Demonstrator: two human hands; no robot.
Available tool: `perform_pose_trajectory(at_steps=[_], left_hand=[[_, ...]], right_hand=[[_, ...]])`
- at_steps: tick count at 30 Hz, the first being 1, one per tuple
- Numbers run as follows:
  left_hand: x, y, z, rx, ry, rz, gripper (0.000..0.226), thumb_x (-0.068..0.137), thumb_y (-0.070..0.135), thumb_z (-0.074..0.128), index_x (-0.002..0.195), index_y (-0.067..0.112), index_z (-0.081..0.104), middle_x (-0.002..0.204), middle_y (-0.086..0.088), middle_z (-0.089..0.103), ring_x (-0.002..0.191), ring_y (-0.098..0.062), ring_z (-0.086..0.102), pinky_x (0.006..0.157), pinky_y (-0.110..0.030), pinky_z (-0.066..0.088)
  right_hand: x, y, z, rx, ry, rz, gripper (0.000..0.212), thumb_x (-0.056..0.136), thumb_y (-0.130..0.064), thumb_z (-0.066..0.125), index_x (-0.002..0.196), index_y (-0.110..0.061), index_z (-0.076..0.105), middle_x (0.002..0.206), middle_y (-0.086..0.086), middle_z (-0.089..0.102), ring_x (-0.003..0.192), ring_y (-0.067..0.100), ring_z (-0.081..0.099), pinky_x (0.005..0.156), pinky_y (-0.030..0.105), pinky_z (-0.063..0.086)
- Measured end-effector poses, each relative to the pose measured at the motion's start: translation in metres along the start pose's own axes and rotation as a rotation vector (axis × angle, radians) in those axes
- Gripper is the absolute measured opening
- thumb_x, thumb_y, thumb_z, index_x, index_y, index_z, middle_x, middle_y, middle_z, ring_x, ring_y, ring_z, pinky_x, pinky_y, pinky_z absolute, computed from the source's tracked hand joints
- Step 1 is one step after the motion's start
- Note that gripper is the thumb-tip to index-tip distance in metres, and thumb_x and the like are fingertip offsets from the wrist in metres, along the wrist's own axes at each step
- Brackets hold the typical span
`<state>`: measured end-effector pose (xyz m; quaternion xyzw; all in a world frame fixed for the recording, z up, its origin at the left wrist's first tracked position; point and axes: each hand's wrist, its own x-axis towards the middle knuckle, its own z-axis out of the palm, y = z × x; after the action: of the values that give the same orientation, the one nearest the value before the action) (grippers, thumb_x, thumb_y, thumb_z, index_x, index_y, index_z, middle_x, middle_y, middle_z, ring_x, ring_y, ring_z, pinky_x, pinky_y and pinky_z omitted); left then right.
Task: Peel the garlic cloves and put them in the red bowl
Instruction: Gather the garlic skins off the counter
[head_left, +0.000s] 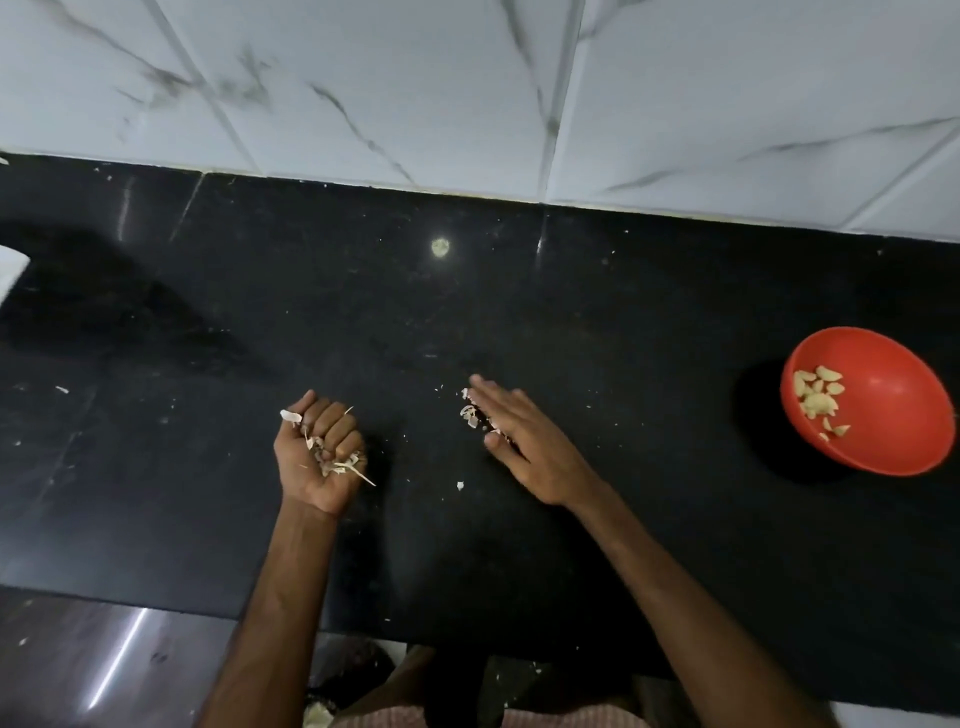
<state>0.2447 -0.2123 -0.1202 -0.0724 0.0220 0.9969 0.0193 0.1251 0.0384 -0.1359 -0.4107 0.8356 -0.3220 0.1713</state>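
The red bowl (883, 410) stands on the black counter at the far right, with several peeled garlic cloves (818, 397) inside it. My left hand (319, 457) rests near the counter's middle, fist closed palm-up on a bunch of dry garlic skins (337, 462) that poke out between the fingers. My right hand (519, 436) lies flat on its edge to the right, fingers straight and together, touching a small heap of loose garlic skins (469, 414) at its fingertips. No unpeeled clove shows.
The black stone counter (623, 312) runs to a white marble-tiled wall (467, 88) behind. Small skin flakes (460, 486) are scattered on it. A pale spot (440, 247) sits further back. A white object (10, 270) juts in at the left edge. The floor (104, 665) shows below.
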Motion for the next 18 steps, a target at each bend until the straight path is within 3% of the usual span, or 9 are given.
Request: perform_pose_trajectory(at_steps=[3, 6, 9, 11, 13, 15, 18], left_hand=[[0.005, 0.001, -0.002, -0.003, -0.011, 0.013, 0.047, 0.107, 0.027, 0.029, 0.063, 0.014, 0.039, 0.060, -0.005, 0.036, 0.054, -0.017, 0.034, 0.053, -0.032, 0.028], [0.011, -0.004, -0.004, -0.005, 0.005, 0.022, 0.048, 0.107, 0.026, 0.031, 0.062, 0.014, 0.039, 0.058, -0.004, 0.035, 0.052, -0.017, 0.034, 0.052, -0.031, 0.029], [0.017, -0.008, -0.006, -0.017, 0.038, 0.022, 0.048, 0.106, 0.024, 0.037, 0.059, 0.015, 0.038, 0.054, -0.002, 0.034, 0.048, -0.015, 0.033, 0.048, -0.030, 0.029], [0.021, -0.009, -0.007, -0.030, 0.039, 0.018, 0.048, 0.106, 0.023, 0.039, 0.059, 0.016, 0.038, 0.054, -0.001, 0.034, 0.047, -0.015, 0.032, 0.047, -0.030, 0.029], [0.024, -0.010, -0.008, -0.047, 0.026, 0.014, 0.047, 0.106, 0.023, 0.038, 0.059, 0.015, 0.038, 0.055, -0.002, 0.034, 0.048, -0.015, 0.033, 0.047, -0.031, 0.030], [0.026, -0.012, -0.008, -0.055, 0.028, 0.016, 0.047, 0.105, 0.023, 0.038, 0.059, 0.015, 0.038, 0.055, -0.002, 0.034, 0.048, -0.015, 0.033, 0.047, -0.031, 0.031], [0.030, -0.013, -0.007, -0.076, 0.041, 0.028, 0.046, 0.104, 0.021, 0.041, 0.058, 0.016, 0.037, 0.054, -0.001, 0.033, 0.047, -0.015, 0.032, 0.046, -0.032, 0.033]], right_hand=[[-0.010, -0.012, 0.017, -0.075, 0.257, 0.292, 0.087, 0.100, -0.070, 0.012, 0.161, -0.009, 0.017, 0.171, 0.001, 0.005, 0.157, 0.012, 0.002, 0.128, 0.036, 0.003], [0.014, -0.041, 0.043, -0.199, 0.187, 0.373, 0.105, 0.090, -0.082, 0.008, 0.161, -0.005, 0.006, 0.170, 0.009, -0.006, 0.157, 0.019, -0.009, 0.127, 0.037, -0.001], [0.036, -0.056, 0.058, -0.301, 0.150, 0.342, 0.103, 0.092, -0.081, 0.013, 0.161, -0.004, 0.009, 0.169, 0.016, -0.004, 0.157, 0.026, -0.006, 0.127, 0.041, 0.001], [0.036, -0.057, 0.060, -0.290, 0.172, 0.324, 0.083, 0.102, -0.065, 0.028, 0.158, -0.004, 0.024, 0.168, 0.018, 0.011, 0.157, 0.029, 0.007, 0.127, 0.042, 0.013], [0.025, -0.051, 0.058, -0.276, 0.241, 0.242, 0.051, 0.102, -0.027, 0.057, 0.147, -0.004, 0.048, 0.158, 0.014, 0.041, 0.149, 0.028, 0.033, 0.118, 0.042, 0.038], [0.007, -0.042, 0.055, -0.322, 0.244, 0.142, 0.056, 0.084, 0.001, 0.073, 0.138, -0.004, 0.060, 0.145, 0.009, 0.056, 0.138, 0.026, 0.047, 0.106, 0.037, 0.051], [-0.017, -0.028, 0.050, -0.376, 0.232, 0.008, 0.057, 0.075, 0.007, 0.080, 0.130, -0.003, 0.066, 0.133, 0.007, 0.064, 0.129, 0.021, 0.050, 0.100, 0.032, 0.054]])
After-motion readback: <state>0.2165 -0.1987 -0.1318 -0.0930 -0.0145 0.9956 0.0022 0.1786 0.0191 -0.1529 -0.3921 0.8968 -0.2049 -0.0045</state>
